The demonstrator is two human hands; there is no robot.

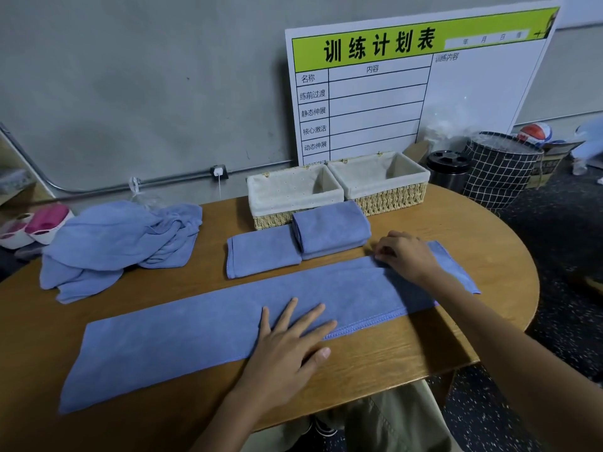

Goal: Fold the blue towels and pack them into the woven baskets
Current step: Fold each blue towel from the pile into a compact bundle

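Observation:
A long blue towel, folded lengthwise into a strip, lies across the wooden table. My left hand rests flat on its middle with fingers spread. My right hand presses on the strip's far edge near its right end, fingertips curled on the cloth. Behind the strip lie a flat folded towel and a thicker folded towel stack. Two lined woven baskets, left basket and right basket, stand empty at the table's back. A heap of unfolded blue towels sits at the left.
A large white schedule board leans on the wall behind the baskets. A black bin and a checked fabric hamper stand on the floor at the right. Pink and white slippers lie at the far left.

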